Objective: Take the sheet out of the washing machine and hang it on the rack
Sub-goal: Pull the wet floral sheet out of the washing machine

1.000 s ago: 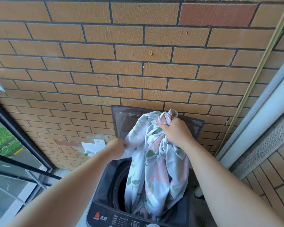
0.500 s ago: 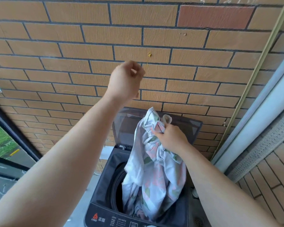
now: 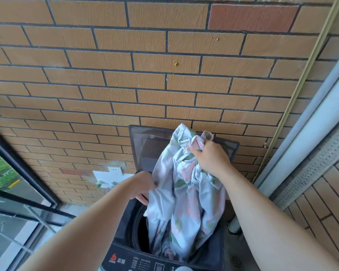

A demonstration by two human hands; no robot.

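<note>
We see the left hand (image 3: 140,185) smeared by motion blur, its fingertips lost behind a fold of the sheet (image 3: 186,202), so we cannot tell whether it grips the cloth. The right hand (image 3: 209,159) buries its fingertips in the bunched top. The sheet's lower end drops out of sight inside the washing machine (image 3: 125,228), whose front the bottom edge cuts off. Print on its control panel (image 3: 125,259) is too small to read. The sheet covers much of the raised lid (image 3: 145,145)
</note>
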